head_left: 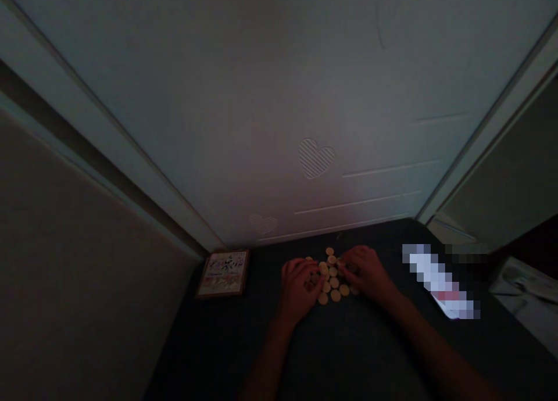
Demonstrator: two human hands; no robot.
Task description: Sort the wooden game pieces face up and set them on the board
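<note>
Here, round pale discs (335, 283) lie between the left hand (297, 283) and right hand (367, 268), close to both; fingers curl inward, though whether they grip any I cannot tell.

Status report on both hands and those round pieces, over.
Left hand, right hand curled at either side. Pale round pieces clustered between, some partly hidden. Flat square item off left, not blocking.

Left hand (296, 285) among round discs (335, 295)
</note>
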